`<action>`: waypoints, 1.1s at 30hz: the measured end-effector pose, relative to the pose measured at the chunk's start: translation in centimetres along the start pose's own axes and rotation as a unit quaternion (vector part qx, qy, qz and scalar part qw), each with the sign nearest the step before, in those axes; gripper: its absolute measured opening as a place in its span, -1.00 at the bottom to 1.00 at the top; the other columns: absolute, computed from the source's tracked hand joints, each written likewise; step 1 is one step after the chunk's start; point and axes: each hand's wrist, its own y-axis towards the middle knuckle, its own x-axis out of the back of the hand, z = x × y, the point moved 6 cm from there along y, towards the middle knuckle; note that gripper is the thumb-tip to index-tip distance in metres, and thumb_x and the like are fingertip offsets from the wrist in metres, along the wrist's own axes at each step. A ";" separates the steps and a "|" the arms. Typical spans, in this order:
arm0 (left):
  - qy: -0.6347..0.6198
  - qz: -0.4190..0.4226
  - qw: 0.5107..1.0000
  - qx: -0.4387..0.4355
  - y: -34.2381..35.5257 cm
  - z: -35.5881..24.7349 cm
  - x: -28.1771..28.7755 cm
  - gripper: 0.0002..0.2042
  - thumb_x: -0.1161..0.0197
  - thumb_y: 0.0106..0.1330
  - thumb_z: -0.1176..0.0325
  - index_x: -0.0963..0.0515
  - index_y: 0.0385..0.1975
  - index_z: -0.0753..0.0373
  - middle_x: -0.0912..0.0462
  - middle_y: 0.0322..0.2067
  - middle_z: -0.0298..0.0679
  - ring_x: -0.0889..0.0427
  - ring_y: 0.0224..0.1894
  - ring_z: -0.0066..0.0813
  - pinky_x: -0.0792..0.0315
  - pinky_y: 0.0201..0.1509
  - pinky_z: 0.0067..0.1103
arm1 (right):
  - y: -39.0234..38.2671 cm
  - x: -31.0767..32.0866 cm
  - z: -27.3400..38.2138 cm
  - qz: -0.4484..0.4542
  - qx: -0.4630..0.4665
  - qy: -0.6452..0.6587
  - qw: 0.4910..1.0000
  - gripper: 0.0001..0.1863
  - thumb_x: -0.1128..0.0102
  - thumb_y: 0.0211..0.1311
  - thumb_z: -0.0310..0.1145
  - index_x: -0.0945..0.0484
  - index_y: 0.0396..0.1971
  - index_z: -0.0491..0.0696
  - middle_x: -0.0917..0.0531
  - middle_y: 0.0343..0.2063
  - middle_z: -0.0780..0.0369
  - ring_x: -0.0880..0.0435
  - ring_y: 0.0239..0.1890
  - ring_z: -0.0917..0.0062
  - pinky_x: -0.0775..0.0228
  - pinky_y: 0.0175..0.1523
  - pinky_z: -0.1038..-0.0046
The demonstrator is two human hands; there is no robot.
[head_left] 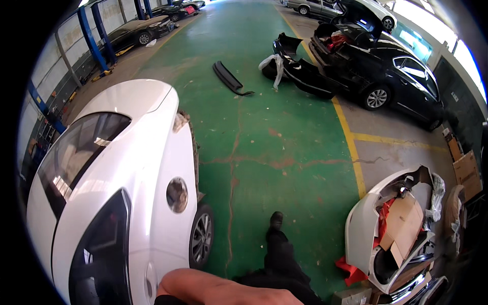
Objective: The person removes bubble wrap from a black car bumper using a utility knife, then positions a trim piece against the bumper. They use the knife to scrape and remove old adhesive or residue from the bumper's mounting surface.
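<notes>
Bare arm (203, 285) is held near white car (147, 132)
Left hand (277, 296) is mostly cropped; whether open or closed cannot be told

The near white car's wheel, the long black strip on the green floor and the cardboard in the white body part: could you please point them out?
White car's wheel (202, 236): head view, on its spoked middle.
Black strip (227, 77): head view, on its middle.
Cardboard (406, 219): head view, on its flat face.

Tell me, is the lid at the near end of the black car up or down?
Up: the dark lid stands tilted above the exposed end of the black car.
</notes>
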 end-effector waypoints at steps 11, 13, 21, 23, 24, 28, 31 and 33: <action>0.032 -0.015 0.999 0.020 19.2 -6.0 30.2 -0.63 -0.14 0.46 0.14 -0.59 -0.09 0.40 -0.54 -0.51 -0.07 -0.45 -0.52 -0.10 -0.29 -0.46 -0.31 | 8.7 36.2 72.2 -0.216 0.366 -0.009 0.905 -0.29 0.09 0.44 0.20 -0.63 -0.40 -0.25 -0.68 -0.39 -0.14 -0.67 -0.23 -0.10 -0.48 -0.10 -0.01; 0.011 0.008 1.000 -0.026 20.2 -7.2 38.5 -0.61 -0.13 0.47 0.10 -0.59 -0.09 0.39 -0.54 -0.50 -0.08 -0.46 -0.52 -0.11 -0.30 -0.45 -0.31 | 8.7 48.5 84.4 -0.270 0.424 0.000 0.864 -0.36 0.08 0.47 0.15 -0.61 -0.39 -0.19 -0.71 -0.54 0.03 -0.73 -0.43 0.09 -0.54 -0.23 0.09; -0.086 0.001 0.991 -0.107 22.5 -16.6 65.8 -0.63 -0.13 0.43 0.17 -0.58 -0.12 0.44 -0.53 -0.49 -0.10 -0.47 -0.53 -0.12 -0.34 -0.47 -0.33 | -7.4 62.8 124.3 -0.197 0.548 0.115 0.805 -0.47 0.08 0.52 0.06 -0.52 -0.43 -0.13 -0.59 -0.69 0.18 -0.59 -0.68 0.39 -0.45 -0.49 0.24; -0.098 0.005 0.985 -0.144 27.2 -20.3 72.5 -0.63 -0.11 0.42 0.18 -0.59 -0.13 0.44 -0.53 -0.49 -0.10 -0.48 -0.53 -0.13 -0.34 -0.47 -0.34 | -6.5 64.1 126.1 -0.197 0.473 0.045 0.858 -0.46 0.09 0.52 0.07 -0.53 -0.42 -0.12 -0.62 -0.67 0.17 -0.63 -0.65 0.41 -0.47 -0.48 0.26; -0.083 -0.001 0.983 -0.163 30.1 -22.3 75.2 -0.64 -0.10 0.43 0.19 -0.60 -0.12 0.44 -0.52 -0.49 -0.11 -0.48 -0.53 -0.14 -0.35 -0.47 -0.34 | -9.1 63.5 127.0 -0.170 0.483 0.043 0.858 -0.46 0.07 0.51 0.08 -0.54 -0.40 -0.12 -0.64 -0.66 0.17 -0.66 -0.63 0.41 -0.49 -0.46 0.27; -0.013 0.024 0.998 -0.059 33.1 -26.0 89.6 -0.67 -0.17 0.40 0.12 -0.58 -0.23 0.33 -0.54 -0.46 -0.15 -0.52 -0.45 -0.19 -0.38 -0.36 -0.35 | -2.7 57.8 122.6 -0.072 0.287 -0.067 0.953 -0.35 0.06 0.46 0.18 -0.62 -0.33 -0.20 -0.72 -0.52 0.07 -0.75 -0.36 0.14 -0.55 -0.20 0.16; 0.076 -0.012 0.988 0.132 30.9 -26.1 104.6 -0.65 -0.21 0.34 0.06 -0.47 -0.17 0.26 -0.51 -0.31 -0.21 -0.51 -0.29 -0.31 -0.38 -0.10 -0.45 | 4.8 53.7 120.6 -0.114 0.273 -0.128 0.947 -0.21 0.17 0.45 0.30 -0.66 -0.27 -0.24 -0.74 -0.38 0.00 -0.72 -0.19 0.06 -0.54 -0.08 0.14; 0.094 -0.119 0.966 0.210 28.5 -23.9 115.5 -0.63 -0.24 0.33 0.12 -0.45 -0.06 0.28 -0.51 -0.26 -0.22 -0.53 -0.24 -0.38 -0.42 -0.04 -0.52 | 4.3 54.0 121.3 -0.081 0.177 -0.077 0.978 -0.16 0.20 0.43 0.34 -0.67 -0.28 -0.26 -0.73 -0.36 -0.01 -0.72 -0.19 0.07 -0.54 -0.08 0.16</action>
